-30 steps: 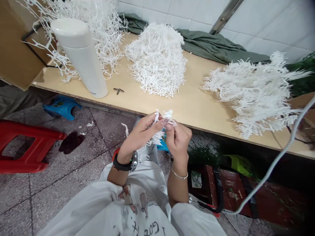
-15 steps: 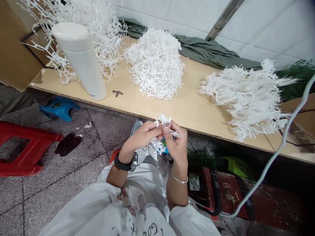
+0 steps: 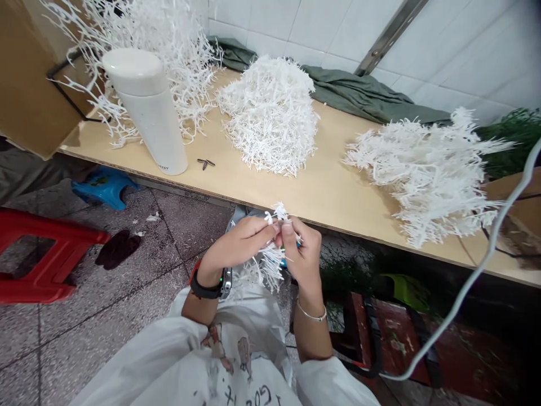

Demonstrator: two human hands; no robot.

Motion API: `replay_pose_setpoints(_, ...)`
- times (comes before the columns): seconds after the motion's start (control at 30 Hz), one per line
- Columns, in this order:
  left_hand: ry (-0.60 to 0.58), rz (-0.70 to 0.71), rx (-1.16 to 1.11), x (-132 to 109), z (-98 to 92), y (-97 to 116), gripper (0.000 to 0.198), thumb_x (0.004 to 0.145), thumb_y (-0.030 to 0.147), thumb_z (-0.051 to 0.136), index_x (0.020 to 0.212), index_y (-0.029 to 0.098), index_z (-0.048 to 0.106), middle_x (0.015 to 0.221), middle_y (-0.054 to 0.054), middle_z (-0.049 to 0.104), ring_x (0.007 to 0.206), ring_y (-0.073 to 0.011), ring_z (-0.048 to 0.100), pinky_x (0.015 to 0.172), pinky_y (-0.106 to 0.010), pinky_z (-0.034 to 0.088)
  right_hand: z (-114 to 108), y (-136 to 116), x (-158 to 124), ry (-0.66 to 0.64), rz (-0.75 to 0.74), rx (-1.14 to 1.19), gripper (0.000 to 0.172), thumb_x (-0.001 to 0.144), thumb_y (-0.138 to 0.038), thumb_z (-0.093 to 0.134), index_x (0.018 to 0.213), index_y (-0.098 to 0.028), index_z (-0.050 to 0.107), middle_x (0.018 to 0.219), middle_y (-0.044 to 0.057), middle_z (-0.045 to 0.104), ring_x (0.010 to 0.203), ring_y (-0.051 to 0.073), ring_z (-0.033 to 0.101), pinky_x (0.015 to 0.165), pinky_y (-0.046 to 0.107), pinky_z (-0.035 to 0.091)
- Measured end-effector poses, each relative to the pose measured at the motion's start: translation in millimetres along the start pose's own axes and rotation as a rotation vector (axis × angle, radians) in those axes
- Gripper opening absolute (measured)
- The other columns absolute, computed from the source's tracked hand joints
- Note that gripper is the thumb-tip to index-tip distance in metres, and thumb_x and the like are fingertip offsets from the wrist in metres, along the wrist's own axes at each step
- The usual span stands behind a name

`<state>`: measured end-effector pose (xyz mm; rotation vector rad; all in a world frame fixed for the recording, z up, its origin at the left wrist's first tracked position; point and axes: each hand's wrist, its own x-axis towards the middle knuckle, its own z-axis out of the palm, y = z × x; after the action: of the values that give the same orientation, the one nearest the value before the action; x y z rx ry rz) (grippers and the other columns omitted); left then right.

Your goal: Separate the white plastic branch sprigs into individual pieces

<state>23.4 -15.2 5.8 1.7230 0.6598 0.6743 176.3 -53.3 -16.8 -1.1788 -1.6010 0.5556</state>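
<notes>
Just below the table (image 3: 338, 194) edge, my left hand (image 3: 240, 243) & right hand (image 3: 305, 255) are both pinching one white sprig (image 3: 279, 213), fingertips meeting. I'm risking bent or snapped tips if I'm squeezing too hard, & the loose strands dangling under could be dropping. A pile (image 3: 270, 113) is sitting mid-table, w/ a bottle (image 3: 150, 107) toward the left end. A cable (image 3: 477, 270) is hanging off the right end, possibly snagging my arm.

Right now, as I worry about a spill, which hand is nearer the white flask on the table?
Left. The left hand is in front of the table edge, right of the white flask; the right hand is farther right. Both pinch a white sprig.
</notes>
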Motion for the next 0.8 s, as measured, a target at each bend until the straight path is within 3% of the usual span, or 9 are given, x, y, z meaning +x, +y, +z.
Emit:
replay_pose_setpoints(0.13, -0.040, 0.050, 0.185, -5.2, -7.0, -1.1, 0.037, 0.097, 0.029, 0.034, 0.070, 0.016, 0.054, 0.058, 0.004, 0.044, 0.055, -0.0090, 0.038, 0.060, -0.023, 0.032, -9.9, 0.6, 8.9, -0.165, -0.132, -0.151, 0.030, 0.092, -0.032, 0.052, 0.065, -0.018, 0.050, 0.056, -0.004, 0.052, 0.051, 0.008, 0.048, 0.053, 0.022, 0.036)
replay_pose_setpoints(0.2, -0.078, 0.036, 0.207, -7.7, -10.6, -0.3, 0.037, 0.097, 0.030, 0.033, 0.073, 0.015, 0.058, 0.059, 0.004, 0.046, 0.055, -0.0089, 0.040, 0.060, -0.023, 0.033, -11.9, 1.4, 12.2, -0.264, -0.189, -0.118, 0.033, 0.094, -0.025, 0.047, 0.063, -0.018, 0.054, 0.059, -0.003, 0.056, 0.053, 0.007, 0.052, 0.056, 0.020, 0.038)
replay_pose_setpoints(0.27, -0.120, 0.015, 0.177, -9.6, -12.0, 2.2, 0.037, 0.097, 0.030, 0.033, 0.076, 0.015, 0.060, 0.059, 0.004, 0.046, 0.054, -0.0081, 0.040, 0.058, -0.022, 0.033, -11.6, 2.3, 13.4, -0.264, -0.234, -0.093, 0.039, 0.096, -0.020, 0.042, 0.059, -0.017, 0.056, 0.057, -0.003, 0.056, 0.050, 0.005, 0.051, 0.054, 0.020, 0.037)
replay_pose_setpoints(0.4, -0.045, -0.022, 0.069, -10.6, -5.3, 9.6, 0.039, 0.098, 0.035, 0.035, 0.074, 0.015, 0.059, 0.055, 0.006, 0.042, 0.051, -0.0066, 0.038, 0.055, -0.021, 0.031, -11.7, 1.7, 14.4, -0.062, -0.319, -0.160, 0.046, 0.096, -0.017, 0.042, 0.051, -0.017, 0.048, 0.046, -0.005, 0.041, 0.041, 0.004, 0.035, 0.046, 0.022, 0.027)
replay_pose_setpoints(0.57, 0.049, 0.020, -0.115, -12.4, 5.1, 17.1, 0.043, 0.097, 0.038, 0.040, 0.064, 0.015, 0.054, 0.053, 0.006, 0.039, 0.051, -0.0061, 0.033, 0.054, -0.023, 0.027, -16.3, -5.6, 16.8, 0.149, -0.441, -0.263, 0.046, 0.092, -0.017, 0.048, 0.049, -0.017, 0.031, 0.045, -0.007, 0.029, 0.041, 0.004, 0.027, 0.044, 0.023, 0.022)
replay_pose_setpoints(0.8, 0.067, 0.013, -0.292, -12.4, 17.2, 25.2, 0.044, 0.096, 0.040, 0.043, 0.062, 0.015, 0.056, 0.050, 0.006, 0.033, 0.048, -0.0061, 0.028, 0.050, -0.025, 0.023, 6.4, -25.1, 3.8, 0.410, -0.167, -0.127, 0.051, 0.094, -0.032, 0.048, 0.046, -0.018, 0.039, 0.042, -0.004, 0.039, 0.039, 0.006, 0.039, 0.042, 0.025, 0.027)
